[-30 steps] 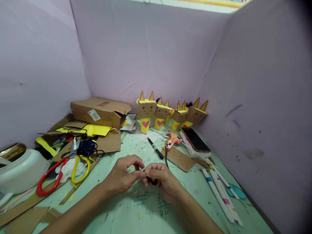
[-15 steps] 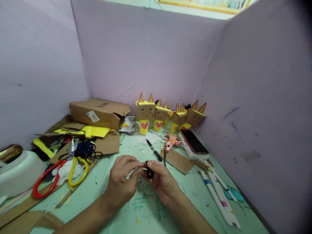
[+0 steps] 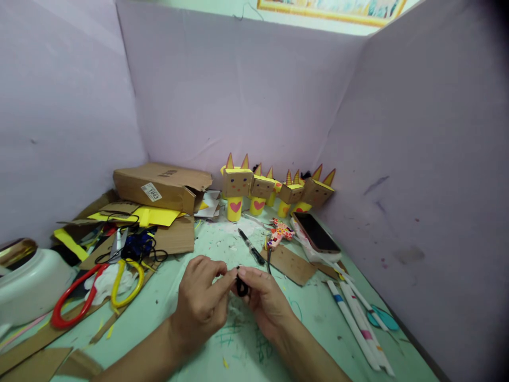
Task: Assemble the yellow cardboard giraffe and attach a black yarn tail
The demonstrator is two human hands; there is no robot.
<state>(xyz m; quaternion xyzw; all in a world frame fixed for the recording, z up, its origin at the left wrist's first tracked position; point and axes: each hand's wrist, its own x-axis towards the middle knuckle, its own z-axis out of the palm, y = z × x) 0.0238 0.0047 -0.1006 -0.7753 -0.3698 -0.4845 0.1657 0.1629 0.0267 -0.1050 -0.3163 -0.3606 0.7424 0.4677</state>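
Both hands meet over the middle of the green table [image 3: 167,297]. My left hand [image 3: 201,305] and my right hand [image 3: 264,297] pinch a small black cord loop [image 3: 240,286] between their fingertips, a little above the table top. The loop is partly hidden by my fingers. A black pen [image 3: 251,246] lies just beyond my hands. Several cardboard figures with yellow bodies and pink hearts [image 3: 238,185] stand in a row against the back wall.
Red and yellow scissors [image 3: 95,286] lie at the left among cardboard scraps and yellow paper. A cardboard box [image 3: 161,185] sits behind them, a white bowl [image 3: 29,281] at far left. A phone [image 3: 317,232] and white paper sticks [image 3: 353,318] lie at the right. Purple partitions enclose the table.
The black cord, earlier low in my right hand, now stands up as a loop between both hands' fingertips. The view has shifted slightly; my hands stay in the same place.
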